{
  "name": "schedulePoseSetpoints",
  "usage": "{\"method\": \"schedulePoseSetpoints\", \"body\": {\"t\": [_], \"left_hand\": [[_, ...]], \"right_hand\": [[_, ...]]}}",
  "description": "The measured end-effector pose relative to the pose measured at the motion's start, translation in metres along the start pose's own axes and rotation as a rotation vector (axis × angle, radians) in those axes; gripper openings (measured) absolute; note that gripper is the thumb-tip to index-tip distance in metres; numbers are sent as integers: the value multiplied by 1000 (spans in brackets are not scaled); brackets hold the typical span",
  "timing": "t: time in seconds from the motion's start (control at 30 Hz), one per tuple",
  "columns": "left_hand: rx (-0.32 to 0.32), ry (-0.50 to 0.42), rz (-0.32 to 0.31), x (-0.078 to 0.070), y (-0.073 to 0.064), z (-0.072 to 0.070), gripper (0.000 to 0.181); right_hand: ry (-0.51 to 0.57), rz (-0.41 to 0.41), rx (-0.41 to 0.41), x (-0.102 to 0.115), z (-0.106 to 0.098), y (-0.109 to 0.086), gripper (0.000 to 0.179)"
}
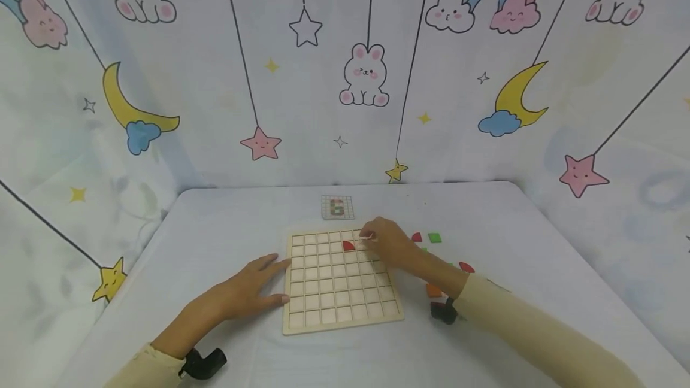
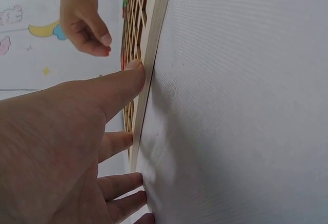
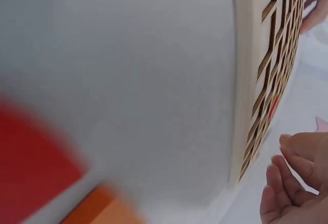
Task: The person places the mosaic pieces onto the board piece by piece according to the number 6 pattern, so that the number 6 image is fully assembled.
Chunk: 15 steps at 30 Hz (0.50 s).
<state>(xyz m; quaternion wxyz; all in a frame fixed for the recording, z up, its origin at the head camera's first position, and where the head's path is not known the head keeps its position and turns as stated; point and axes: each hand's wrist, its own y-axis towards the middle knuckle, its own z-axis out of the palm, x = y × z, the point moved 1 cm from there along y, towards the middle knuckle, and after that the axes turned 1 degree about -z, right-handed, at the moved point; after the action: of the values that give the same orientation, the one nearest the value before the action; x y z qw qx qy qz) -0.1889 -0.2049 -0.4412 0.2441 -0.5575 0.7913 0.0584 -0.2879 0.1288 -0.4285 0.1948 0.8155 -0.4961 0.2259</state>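
A wooden grid board lies on the white table. One red quarter-round tile sits in a cell of its second row from the far edge. My left hand rests at the board's left edge, fingers spread, and its thumb touches the rim in the left wrist view. Over the far right corner, my right hand has thumb and fingers brought together. Between those fingertips the left wrist view shows a small red tile, mostly hidden by the fingers.
Behind the board lies a gridded card picturing a figure 6. Right of the board are loose tiles: a green square, a red piece, another red one and an orange one, partly behind my right forearm.
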Motion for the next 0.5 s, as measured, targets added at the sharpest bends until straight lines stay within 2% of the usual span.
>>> {"method": "schedulePoseSetpoints", "body": {"t": [0.1, 0.23, 0.5], "left_hand": [[2, 1, -1, -1, 0, 0, 82], [6, -8, -8, -1, 0, 1, 82], [3, -2, 3, -2, 1, 1, 83]], "right_hand": [[0, -25, -57, -15, -17, -9, 21], [-22, -15, -102, -43, -38, -21, 30], [-52, 111, -139, -103, -73, -45, 36]]}}
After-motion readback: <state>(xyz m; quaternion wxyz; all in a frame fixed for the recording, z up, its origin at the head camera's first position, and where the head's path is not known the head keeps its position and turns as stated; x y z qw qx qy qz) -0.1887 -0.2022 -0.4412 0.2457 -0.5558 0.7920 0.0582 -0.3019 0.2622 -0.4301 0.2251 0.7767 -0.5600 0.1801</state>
